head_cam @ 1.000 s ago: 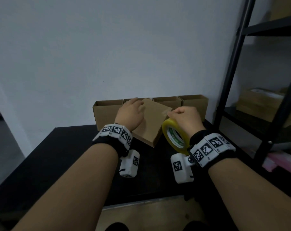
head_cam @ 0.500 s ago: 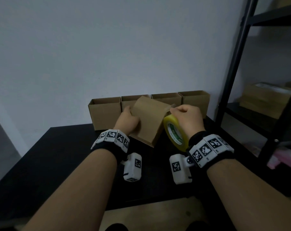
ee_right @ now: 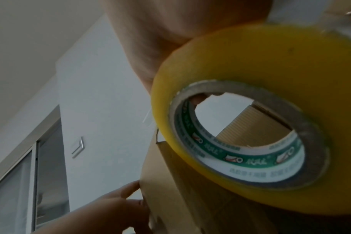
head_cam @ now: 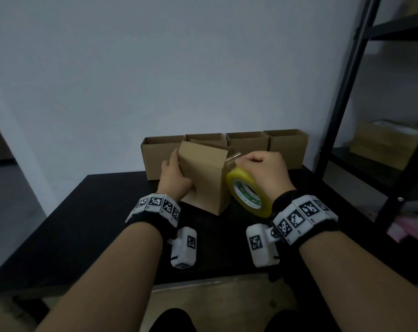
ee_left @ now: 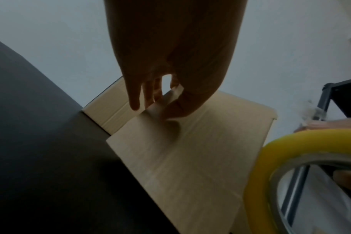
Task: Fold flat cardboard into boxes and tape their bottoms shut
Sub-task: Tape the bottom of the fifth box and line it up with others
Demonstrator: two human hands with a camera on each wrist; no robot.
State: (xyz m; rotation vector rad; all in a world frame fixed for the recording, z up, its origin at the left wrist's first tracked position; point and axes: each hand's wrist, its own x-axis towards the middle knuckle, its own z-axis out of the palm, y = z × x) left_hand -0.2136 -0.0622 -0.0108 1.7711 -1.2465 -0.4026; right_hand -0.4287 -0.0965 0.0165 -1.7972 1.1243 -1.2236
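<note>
A folded brown cardboard box (head_cam: 203, 173) stands tilted on the black table (head_cam: 95, 224), its closed flaps facing me. My left hand (head_cam: 173, 176) grips its left edge, thumb on the near face (ee_left: 190, 150) and fingers behind. My right hand (head_cam: 263, 168) holds a yellow tape roll (head_cam: 248, 195) against the box's right side. A short clear strip of tape (head_cam: 232, 159) runs from the roll towards the box's upper right corner. In the right wrist view the roll (ee_right: 250, 110) fills the frame, with the box (ee_right: 180, 190) behind it.
Several open-topped finished boxes (head_cam: 287, 144) stand in a row against the white wall, right behind the tilted box. A black metal shelf rack (head_cam: 342, 104) rises at the table's right, with cardboard (head_cam: 383, 137) on its shelf.
The box has been tipped more upright. My left hand slid from the box's top face to its left edge. My right hand rose slightly, and a strip of tape now shows lifted off the roll.
</note>
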